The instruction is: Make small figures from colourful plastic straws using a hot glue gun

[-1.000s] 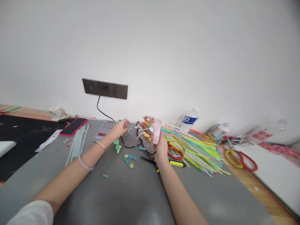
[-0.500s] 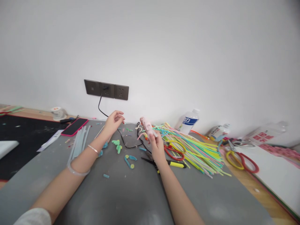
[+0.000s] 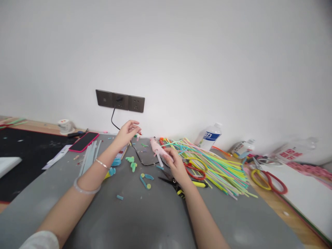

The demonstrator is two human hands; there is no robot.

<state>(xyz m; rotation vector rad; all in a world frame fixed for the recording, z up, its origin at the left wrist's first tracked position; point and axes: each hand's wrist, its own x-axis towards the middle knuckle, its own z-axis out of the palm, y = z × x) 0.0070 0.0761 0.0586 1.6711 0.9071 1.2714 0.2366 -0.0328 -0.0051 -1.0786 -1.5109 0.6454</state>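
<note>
My right hand [image 3: 176, 165] grips a pink glue gun [image 3: 158, 148], tilted with its nozzle toward the upper left, just over the grey mat [image 3: 145, 214]. Its black cord [image 3: 140, 159] loops across the mat up to the wall socket [image 3: 119, 101]. My left hand [image 3: 127, 132] is raised above the mat to the left of the gun, thumb and fingertips pinched on a tiny piece I cannot make out. Small green and blue straw pieces [image 3: 131, 163] lie below and between the hands.
A big pile of coloured straws [image 3: 218, 164] lies right of the gun, with red scissors [image 3: 193, 169] and yellow-handled pliers [image 3: 181, 183]. A pink-cased phone [image 3: 84, 141] and clear glue sticks [image 3: 89, 155] lie at left. Bottles [image 3: 210, 135] stand by the wall; more scissors [image 3: 269, 176] at right.
My right hand lowered the glue gun and tipped it over to the left. My left hand lifted off the mat, pinching a small piece, and uncovered the second phone beneath it.
</note>
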